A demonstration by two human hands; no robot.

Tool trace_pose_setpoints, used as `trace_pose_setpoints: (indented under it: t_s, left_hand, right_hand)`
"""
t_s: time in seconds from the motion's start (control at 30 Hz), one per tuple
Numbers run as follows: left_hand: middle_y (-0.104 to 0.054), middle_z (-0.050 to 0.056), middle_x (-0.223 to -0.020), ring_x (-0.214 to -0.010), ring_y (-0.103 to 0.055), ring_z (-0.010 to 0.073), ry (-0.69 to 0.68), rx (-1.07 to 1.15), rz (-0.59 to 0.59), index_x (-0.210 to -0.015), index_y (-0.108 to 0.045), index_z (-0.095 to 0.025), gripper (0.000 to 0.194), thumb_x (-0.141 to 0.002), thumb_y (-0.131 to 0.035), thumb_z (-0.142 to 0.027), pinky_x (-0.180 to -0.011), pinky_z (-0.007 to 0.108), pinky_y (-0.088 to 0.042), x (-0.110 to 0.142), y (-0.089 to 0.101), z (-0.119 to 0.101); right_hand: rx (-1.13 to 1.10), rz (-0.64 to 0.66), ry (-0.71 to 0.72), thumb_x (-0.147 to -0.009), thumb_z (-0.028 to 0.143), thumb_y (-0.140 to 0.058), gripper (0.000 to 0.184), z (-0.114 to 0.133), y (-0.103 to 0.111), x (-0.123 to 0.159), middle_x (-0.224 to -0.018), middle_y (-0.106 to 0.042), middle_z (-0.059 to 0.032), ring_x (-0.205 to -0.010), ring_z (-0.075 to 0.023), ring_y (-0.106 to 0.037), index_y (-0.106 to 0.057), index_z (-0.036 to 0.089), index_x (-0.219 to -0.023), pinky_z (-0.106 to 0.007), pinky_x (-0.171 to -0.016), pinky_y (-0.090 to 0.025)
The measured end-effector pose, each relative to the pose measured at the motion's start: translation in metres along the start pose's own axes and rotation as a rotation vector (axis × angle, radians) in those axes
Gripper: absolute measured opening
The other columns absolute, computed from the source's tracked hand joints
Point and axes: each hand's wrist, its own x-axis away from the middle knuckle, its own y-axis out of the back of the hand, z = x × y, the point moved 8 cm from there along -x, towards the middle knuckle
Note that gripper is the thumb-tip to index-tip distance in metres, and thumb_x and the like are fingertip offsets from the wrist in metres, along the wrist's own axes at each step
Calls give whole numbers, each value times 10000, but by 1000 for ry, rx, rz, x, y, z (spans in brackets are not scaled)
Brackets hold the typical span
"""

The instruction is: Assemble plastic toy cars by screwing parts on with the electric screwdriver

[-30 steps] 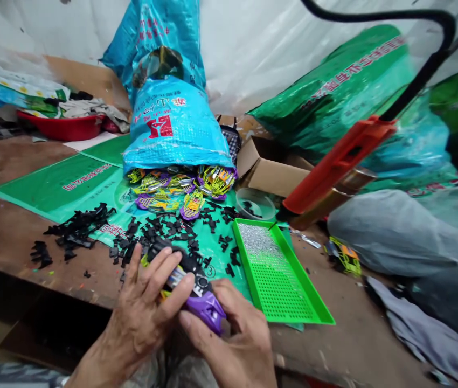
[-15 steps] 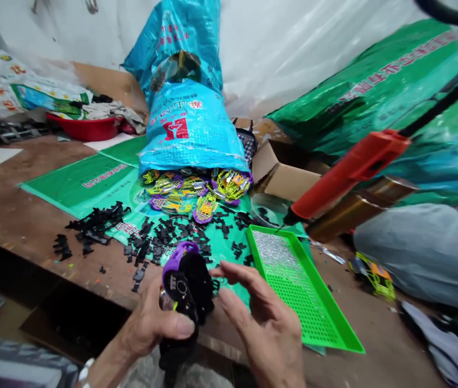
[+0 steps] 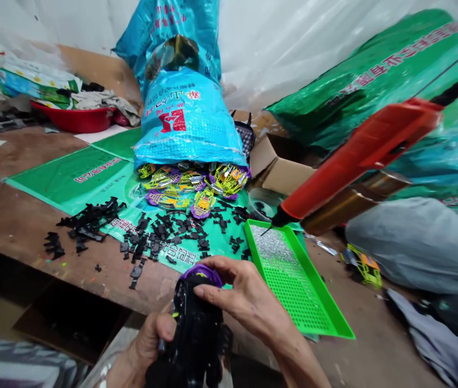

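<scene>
A toy car (image 3: 199, 323) with a black underside and a purple end is held low in front of me, at the table's front edge. My left hand (image 3: 148, 337) grips its left side, the thumb pressed against the black part. At the purple end, my right hand (image 3: 239, 291) has its thumb on the underside and its fingers behind the purple rim. Small black plastic parts (image 3: 160, 231) lie scattered beyond the car. To the right is a green perforated tray (image 3: 313, 307) with small silvery screws (image 3: 275, 245) heaped at its far end.
A red electric screwdriver (image 3: 358, 156) hangs tip-down over the tray. Yellow-green and purple car bodies (image 3: 202, 202) spill from a blue sack (image 3: 192, 124). Behind stand a cardboard box (image 3: 285, 170) and a red basin (image 3: 75, 118). Another car body (image 3: 362, 264) lies far right.
The toy car has turned so its black underside faces up toward me. My right hand, apart from it before, has closed on its purple end. The view has shifted slightly.
</scene>
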Motion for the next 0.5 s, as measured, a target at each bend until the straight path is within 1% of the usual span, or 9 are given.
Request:
trace_pose_setpoints:
  t_s: [0.07, 0.1, 0.17, 0.2, 0.3, 0.33, 0.4, 0.47, 0.5]
  left_hand:
    - [-723, 111, -991, -907, -689, 354, -19, 1, -11, -1241, -594, -184, 707, -536, -628, -200, -779, 462, -536, 1, 4, 1]
    - [-724, 110, -982, -892, -692, 343, -34, -4, -21, -1247, -590, -182, 697, -552, -643, -204, -782, 456, -535, 1, 7, 2]
    - [-724, 107, -961, -856, -698, 320, -62, -8, -42, -1267, -577, -184, 672, -602, -664, -233, -774, 441, -538, 2, 12, 2]
    - [-724, 104, -950, -840, -700, 313, -62, -2, -45, -1277, -571, -187, 670, -616, -667, -246, -764, 435, -541, 3, 13, 2]
    - [-722, 86, -925, -817, -700, 298, -25, 0, -44, -1283, -568, -198, 698, -592, -661, -204, -747, 421, -546, 4, 17, 4]
    - [-721, 81, -913, -814, -700, 292, -19, -6, -52, -1274, -576, -198, 690, -589, -654, -185, -751, 418, -546, 4, 19, 5]
    - [-720, 80, -883, -810, -699, 287, -26, -13, -75, -1240, -605, -177, 634, -607, -651, -181, -769, 417, -541, 3, 24, 5]
    - [-718, 82, -847, -804, -697, 289, -38, -2, -75, -1195, -636, -151, 570, -630, -674, -218, -787, 419, -536, 1, 29, 6]
    - [-716, 79, -826, -794, -696, 284, -55, 5, -63, -1173, -650, -144, 540, -641, -687, -228, -794, 415, -533, 1, 30, 7]
  right_hand:
    - [99, -1, 23, -742, 230, -668, 112, 2, 2, -1, -710, -654, 19, -677, -122, -543, -726, 176, -822, -240, -640, -410]
    - [103, 9, 25, -742, 217, -666, 80, 2, 2, -3, -677, -630, 28, -648, -110, -518, -713, 168, -783, -233, -620, -393]
    - [51, 45, 7, -723, 200, -678, 45, -2, 1, -6, -617, -572, 48, -599, -90, -466, -677, 157, -710, -217, -574, -353]
    - [17, 74, -9, -720, 204, -683, 60, -4, -1, -7, -593, -548, 55, -577, -84, -442, -665, 155, -690, -212, -552, -333]
    - [21, 153, -15, -732, 230, -692, 73, -3, -6, -9, -569, -538, 58, -547, -80, -417, -690, 161, -709, -210, -520, -293]
    - [75, 153, 4, -729, 224, -701, 60, 0, -6, -10, -574, -544, 57, -551, -81, -422, -705, 164, -727, -211, -522, -290]
    - [247, 107, 36, -703, 188, -733, 39, 8, -2, -11, -565, -524, 63, -561, -79, -421, -718, 163, -728, -214, -527, -273]
    - [385, 81, 47, -696, 171, -750, 40, 15, 0, -12, -528, -458, 75, -545, -69, -383, -713, 154, -693, -218, -519, -242]
    - [402, 92, 47, -706, 173, -747, 49, 15, 0, -12, -516, -435, 79, -535, -66, -366, -711, 152, -680, -218, -512, -232]
